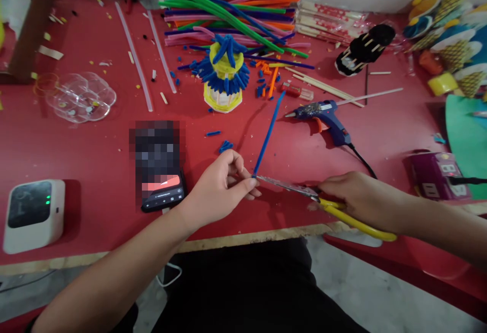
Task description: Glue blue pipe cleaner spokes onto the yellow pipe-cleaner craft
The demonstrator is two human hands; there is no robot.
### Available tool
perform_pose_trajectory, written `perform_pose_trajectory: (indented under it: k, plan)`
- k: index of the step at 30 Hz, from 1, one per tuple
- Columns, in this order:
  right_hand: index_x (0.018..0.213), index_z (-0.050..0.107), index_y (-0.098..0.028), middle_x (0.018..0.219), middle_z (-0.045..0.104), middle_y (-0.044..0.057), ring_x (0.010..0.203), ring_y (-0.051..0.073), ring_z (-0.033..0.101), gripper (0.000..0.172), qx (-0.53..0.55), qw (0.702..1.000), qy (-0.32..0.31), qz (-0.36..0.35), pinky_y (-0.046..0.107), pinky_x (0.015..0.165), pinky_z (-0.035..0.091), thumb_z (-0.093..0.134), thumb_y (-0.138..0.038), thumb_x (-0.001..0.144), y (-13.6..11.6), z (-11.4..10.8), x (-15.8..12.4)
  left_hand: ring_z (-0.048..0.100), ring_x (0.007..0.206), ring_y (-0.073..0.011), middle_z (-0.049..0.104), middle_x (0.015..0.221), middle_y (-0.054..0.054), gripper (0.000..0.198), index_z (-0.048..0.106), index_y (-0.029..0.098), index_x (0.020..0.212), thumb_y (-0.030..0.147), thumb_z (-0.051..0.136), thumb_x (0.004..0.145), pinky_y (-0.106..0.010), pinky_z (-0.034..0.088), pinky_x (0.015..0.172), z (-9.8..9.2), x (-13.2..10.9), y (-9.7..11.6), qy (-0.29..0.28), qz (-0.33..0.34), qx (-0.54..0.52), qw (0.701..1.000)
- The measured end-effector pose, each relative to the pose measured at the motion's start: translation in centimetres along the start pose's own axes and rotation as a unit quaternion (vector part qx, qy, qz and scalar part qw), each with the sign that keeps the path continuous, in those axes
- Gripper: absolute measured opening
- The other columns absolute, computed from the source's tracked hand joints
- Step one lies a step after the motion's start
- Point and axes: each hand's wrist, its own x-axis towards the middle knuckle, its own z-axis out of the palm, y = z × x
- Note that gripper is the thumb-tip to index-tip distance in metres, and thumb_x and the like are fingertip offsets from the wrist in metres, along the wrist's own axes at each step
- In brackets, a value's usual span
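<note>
My left hand (228, 186) pinches the lower end of a blue pipe cleaner (269, 133), which slants up and to the right. In my right hand (353, 196) are scissors (289, 186) with yellow handles, their blade tips at the pinched end of the pipe cleaner. Short blue pipe cleaner pieces (225, 146) lie just beyond my left hand. Behind them stands a small tiered tower (224, 74) covered in blue and yellow pipe cleaner, with a white base edged in yellow.
A blue glue gun (323, 115) lies right of centre, its cord trailing toward a purple power block (437, 173). A phone (162, 171) and white device (34, 216) sit left. Behind are bundled pipe cleaners (228, 13), a black model (365, 49) and a clear tray (81, 97).
</note>
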Motion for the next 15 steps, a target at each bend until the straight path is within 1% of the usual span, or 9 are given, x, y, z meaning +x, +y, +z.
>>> perform_pose_trajectory:
  k: [2,4,7,9,11,13,15]
  plan:
    - [0.071,0.059,-0.023,0.065,0.066,0.004,0.061,0.019,0.065,0.048,-0.004,1.000,0.003,0.000,0.032,0.060,0.044,0.045,-0.051,0.106,0.0,0.1,-0.1,0.078,0.070,-0.0110,0.063,0.076,0.009,0.030,0.042,0.022,0.084,0.006,0.066,0.091,-0.021,0.061,0.065,0.0,0.0,0.0,-0.001,0.001,0.000,1.000]
    - [0.067,0.056,-0.024,0.063,0.065,0.003,0.057,0.018,0.063,0.048,-0.025,1.000,0.015,0.004,0.031,0.056,0.043,0.047,-0.053,0.105,0.3,0.3,-0.3,0.077,0.070,-0.0111,0.064,0.076,0.008,0.030,0.042,0.022,0.084,0.006,0.067,0.090,-0.021,0.061,0.064,0.0,0.0,0.1,0.005,0.006,-0.001,1.000]
    - [0.066,0.053,-0.025,0.059,0.062,0.002,0.050,0.018,0.060,0.046,-0.110,0.991,0.074,0.010,0.030,0.050,0.037,0.053,-0.055,0.100,1.1,0.5,-0.5,0.076,0.068,-0.0107,0.065,0.075,0.007,0.030,0.042,0.022,0.083,0.007,0.067,0.090,-0.022,0.062,0.066,0.1,0.0,0.1,0.039,0.024,-0.013,0.999]
    - [0.072,0.059,-0.024,0.063,0.066,0.004,0.054,0.021,0.064,0.038,-0.172,0.979,0.110,0.005,0.032,0.049,0.039,0.056,-0.052,0.098,1.8,0.3,-0.8,0.075,0.070,-0.0101,0.066,0.076,0.007,0.028,0.044,0.022,0.084,0.009,0.068,0.091,-0.023,0.063,0.069,0.1,0.1,0.2,0.072,0.044,-0.031,0.996]
    - [0.085,0.066,-0.022,0.074,0.073,0.008,0.062,0.024,0.071,0.031,-0.201,0.972,0.122,-0.026,0.034,0.051,0.045,0.059,-0.050,0.097,2.5,-0.2,-0.9,0.075,0.073,-0.0096,0.066,0.078,0.006,0.025,0.047,0.021,0.086,0.010,0.068,0.091,-0.022,0.062,0.071,0.1,0.2,0.2,0.101,0.067,-0.047,0.992]
    - [0.097,0.070,-0.019,0.087,0.078,0.010,0.071,0.025,0.075,0.030,-0.200,0.969,0.120,-0.077,0.036,0.058,0.053,0.058,-0.047,0.099,2.8,-1.2,-0.8,0.075,0.077,-0.0101,0.064,0.078,0.006,0.022,0.050,0.021,0.087,0.012,0.070,0.090,-0.021,0.061,0.069,0.1,0.2,0.2,0.119,0.091,-0.059,0.987]
    - [0.099,0.073,-0.022,0.092,0.080,0.008,0.076,0.024,0.075,0.029,-0.195,0.963,0.151,-0.110,0.036,0.063,0.054,0.051,-0.040,0.104,2.5,-2.5,0.0,0.074,0.080,-0.0110,0.063,0.077,0.006,0.018,0.055,0.021,0.090,0.013,0.072,0.089,-0.019,0.059,0.067,0.0,0.3,0.0,0.129,0.109,-0.060,0.984]
